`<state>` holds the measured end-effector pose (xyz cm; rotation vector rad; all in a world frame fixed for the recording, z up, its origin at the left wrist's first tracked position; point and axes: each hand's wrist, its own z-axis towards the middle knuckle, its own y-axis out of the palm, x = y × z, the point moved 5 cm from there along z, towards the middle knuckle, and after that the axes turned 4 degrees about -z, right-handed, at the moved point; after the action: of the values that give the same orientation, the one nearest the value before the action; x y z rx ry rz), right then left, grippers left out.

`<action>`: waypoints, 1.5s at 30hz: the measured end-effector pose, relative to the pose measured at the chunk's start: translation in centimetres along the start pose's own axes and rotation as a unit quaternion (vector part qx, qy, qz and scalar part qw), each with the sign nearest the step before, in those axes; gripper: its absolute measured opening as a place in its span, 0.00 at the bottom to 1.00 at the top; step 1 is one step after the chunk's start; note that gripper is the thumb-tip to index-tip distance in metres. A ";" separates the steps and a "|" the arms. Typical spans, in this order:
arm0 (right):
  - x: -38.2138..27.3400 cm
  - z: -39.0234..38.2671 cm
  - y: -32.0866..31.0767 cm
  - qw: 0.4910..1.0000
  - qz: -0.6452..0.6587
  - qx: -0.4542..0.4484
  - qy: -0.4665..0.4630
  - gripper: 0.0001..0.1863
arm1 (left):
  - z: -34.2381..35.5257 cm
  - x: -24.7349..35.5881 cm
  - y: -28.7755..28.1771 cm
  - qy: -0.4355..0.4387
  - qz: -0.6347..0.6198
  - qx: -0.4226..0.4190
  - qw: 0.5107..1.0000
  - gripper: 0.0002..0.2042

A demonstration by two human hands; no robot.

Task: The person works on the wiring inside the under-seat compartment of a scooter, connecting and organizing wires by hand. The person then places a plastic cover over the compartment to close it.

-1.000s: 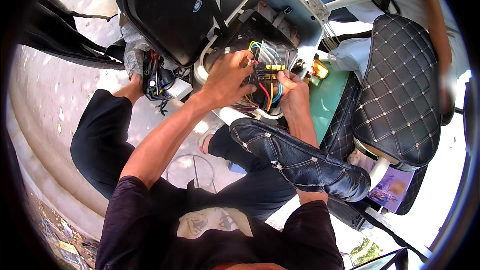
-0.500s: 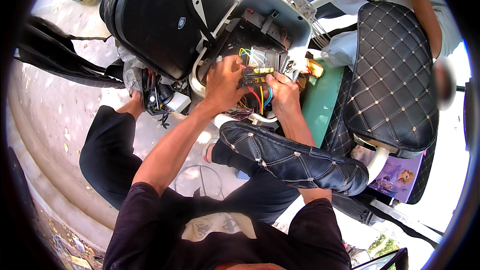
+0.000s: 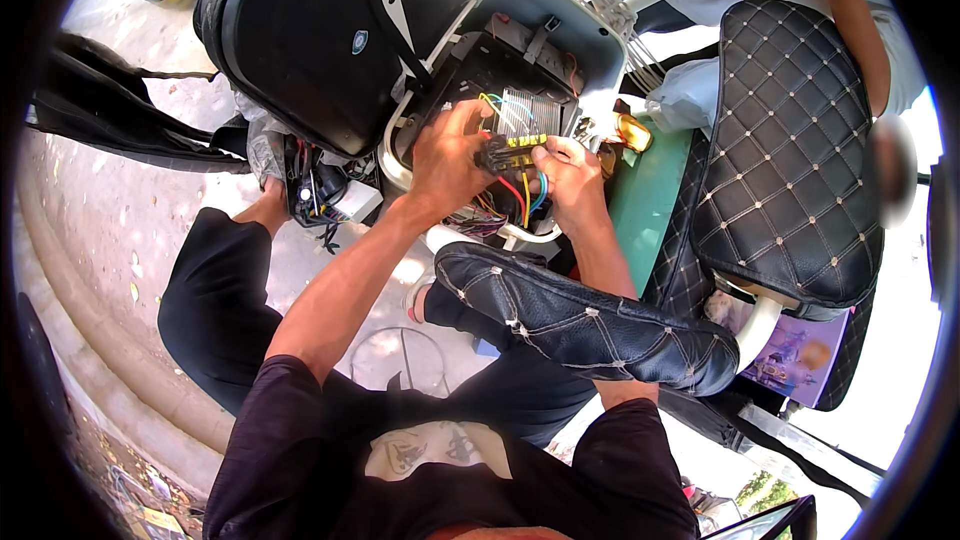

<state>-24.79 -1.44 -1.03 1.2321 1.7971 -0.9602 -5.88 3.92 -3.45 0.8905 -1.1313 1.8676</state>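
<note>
Both my hands are over an open storage compartment (image 3: 590,60). A small black terminal block (image 3: 508,153) with a yellow strip along its top sits between them. My left hand (image 3: 445,162) has its fingers closed around the block's left end. At the other end, the thumb and fingers of my right hand (image 3: 577,180) pinch the block. Thick red, yellow and blue wires (image 3: 526,198) run down from it into the compartment. Just behind lies a silver finned metal box (image 3: 530,108) with thin coloured wires. My fingers hide parts of the block.
A black seat (image 3: 290,50) is tipped up on the left. Beside it hangs a bundle of wires and parts (image 3: 318,190). A padded black quilted bar (image 3: 590,320) crosses my right forearm. To the right are a quilted backrest (image 3: 785,150), a green panel (image 3: 645,205) and another person's arm (image 3: 850,20).
My hands keep their hold on the terminal block, almost in the same place. The fingers of my right hand have curled slightly at its right end.
</note>
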 end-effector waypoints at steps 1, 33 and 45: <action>0.4 0.3 -0.3 1.000 0.013 -0.006 0.009 0.20 | 0.1 0.2 0.0 0.000 -0.007 -0.012 1.000 0.11; 0.3 0.9 -0.8 0.998 0.015 -0.050 -0.024 0.15 | -1.4 2.9 -7.0 -0.096 -0.147 -0.052 0.983 0.14; -4.7 -1.1 -0.6 0.951 -0.248 -0.025 -0.186 0.36 | 6.2 7.9 -4.2 -0.051 0.012 -0.222 0.974 0.20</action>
<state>-24.32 -2.52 3.72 0.5157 1.8332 -1.3122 -4.86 1.52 7.14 0.7214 -1.5508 1.5087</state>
